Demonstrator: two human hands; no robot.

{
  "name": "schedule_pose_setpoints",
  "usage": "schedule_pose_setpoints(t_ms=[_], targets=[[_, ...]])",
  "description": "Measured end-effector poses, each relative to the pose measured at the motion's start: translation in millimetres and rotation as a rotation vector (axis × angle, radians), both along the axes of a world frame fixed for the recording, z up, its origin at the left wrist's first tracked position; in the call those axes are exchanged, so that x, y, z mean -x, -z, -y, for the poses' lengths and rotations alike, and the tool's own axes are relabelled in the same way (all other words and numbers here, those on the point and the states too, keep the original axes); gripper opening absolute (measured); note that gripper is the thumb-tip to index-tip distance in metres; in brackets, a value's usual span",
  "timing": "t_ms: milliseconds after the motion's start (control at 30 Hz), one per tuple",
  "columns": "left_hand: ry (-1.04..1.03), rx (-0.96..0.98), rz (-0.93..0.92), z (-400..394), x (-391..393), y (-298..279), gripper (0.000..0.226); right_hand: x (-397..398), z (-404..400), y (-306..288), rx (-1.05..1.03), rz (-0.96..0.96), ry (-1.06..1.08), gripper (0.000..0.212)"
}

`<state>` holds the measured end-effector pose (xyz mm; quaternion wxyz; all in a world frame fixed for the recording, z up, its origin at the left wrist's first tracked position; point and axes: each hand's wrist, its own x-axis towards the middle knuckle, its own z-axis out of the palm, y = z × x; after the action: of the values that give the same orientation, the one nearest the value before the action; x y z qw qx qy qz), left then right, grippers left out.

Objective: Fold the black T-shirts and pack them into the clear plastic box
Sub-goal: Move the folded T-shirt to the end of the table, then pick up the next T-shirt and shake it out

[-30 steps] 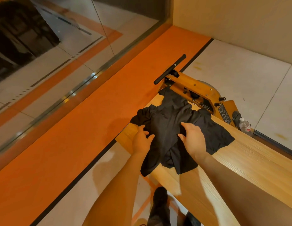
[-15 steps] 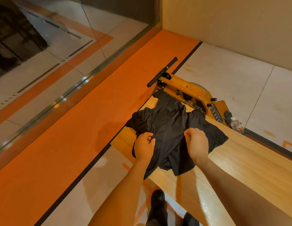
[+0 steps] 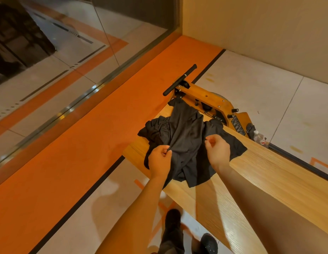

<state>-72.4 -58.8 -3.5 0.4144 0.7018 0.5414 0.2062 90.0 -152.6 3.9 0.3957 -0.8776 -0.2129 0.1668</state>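
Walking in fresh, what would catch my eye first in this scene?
A crumpled black T-shirt sprawled on the near end of a pale wooden table, with the left hand and right hand each pinching its fabric. Behind it stands a wooden exercise machine, beside a broad orange floor band.

A wooden table [image 3: 269, 180], a yellow machine [image 3: 211, 101], perhaps a water bottle [image 3: 258, 137] beside it.

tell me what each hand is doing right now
Left hand: closed, pinching the crumpled black fabric T-shirt.
Right hand: closed, pinching the same T-shirt.
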Motion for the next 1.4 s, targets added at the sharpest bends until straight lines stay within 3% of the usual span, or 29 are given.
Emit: schedule_pose_setpoints(t_ms=[133, 333, 533, 667, 767, 900, 1067, 1400], targets=[[-0.121, 0.022, 0.006, -29, 15, -5, 0.012, -3, -7, -1, -0.013, -0.01, -0.04, 0.019], [-0.142, -0.017, -0.282, -67, 30, 8, 0.023, -16, -30, -3, -0.008, 0.001, -0.053, 0.02], [0.136, -0.138, -0.303, -75, -20, 4, 0.034, -28, -50, -3, -0.01, -0.001, -0.074, 0.022], [0.319, -0.141, -0.561, -74, -49, 8, 0.068, -33, -51, 2, 0.01, -0.008, -0.073, 0.019], [0.283, -0.161, -0.632, -76, -52, 13, 0.05, -38, -48, 7, 0.023, -0.005, -0.072, 0.016], [0.175, -0.181, -0.437, -87, -47, 14, 0.02, -45, -43, 11, 0.051, -0.018, -0.057, 0.017], [0.105, -0.092, -0.129, -91, -36, 1, 0.02, -46, -44, 7, 0.052, -0.019, -0.061, 0.018], [0.135, 0.02, 0.12, -77, -8, -29, 0.016, -26, -54, -13, 0.016, -0.009, -0.12, 0.024]])
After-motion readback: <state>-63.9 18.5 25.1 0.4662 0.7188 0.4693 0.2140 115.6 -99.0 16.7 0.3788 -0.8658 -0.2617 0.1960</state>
